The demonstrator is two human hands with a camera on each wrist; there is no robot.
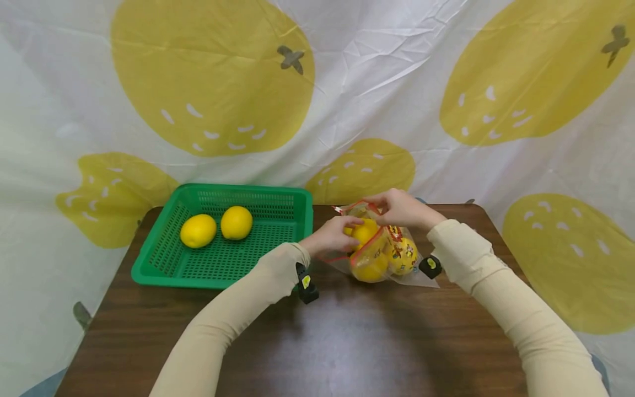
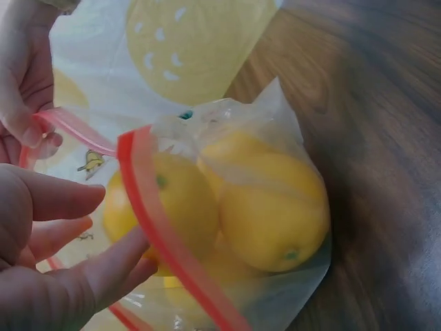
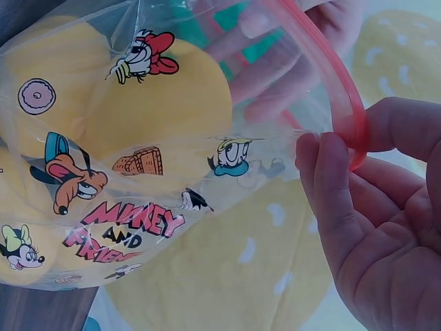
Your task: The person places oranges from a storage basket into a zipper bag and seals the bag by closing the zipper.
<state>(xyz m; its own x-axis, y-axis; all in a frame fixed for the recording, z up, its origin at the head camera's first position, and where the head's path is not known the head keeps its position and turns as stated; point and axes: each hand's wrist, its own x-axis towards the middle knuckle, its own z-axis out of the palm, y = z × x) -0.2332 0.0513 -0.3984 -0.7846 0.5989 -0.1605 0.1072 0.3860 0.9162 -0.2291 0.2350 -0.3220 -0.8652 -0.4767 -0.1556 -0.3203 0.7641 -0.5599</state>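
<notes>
A clear zip bag with a red zip edge and cartoon prints lies on the table, holding several yellow lemons. My right hand pinches the red zip edge between thumb and fingers, at the far side of the mouth. At the mouth is my left hand, beside a lemon near the top of the bag. In the left wrist view, the left fingers are spread apart with nothing between them, and one fingertip meets the red edge.
To the left, a green plastic basket holds two lemons, one at its left side and another closer to the middle. Both stand on a dark wooden table. A lemon-print cloth hangs behind.
</notes>
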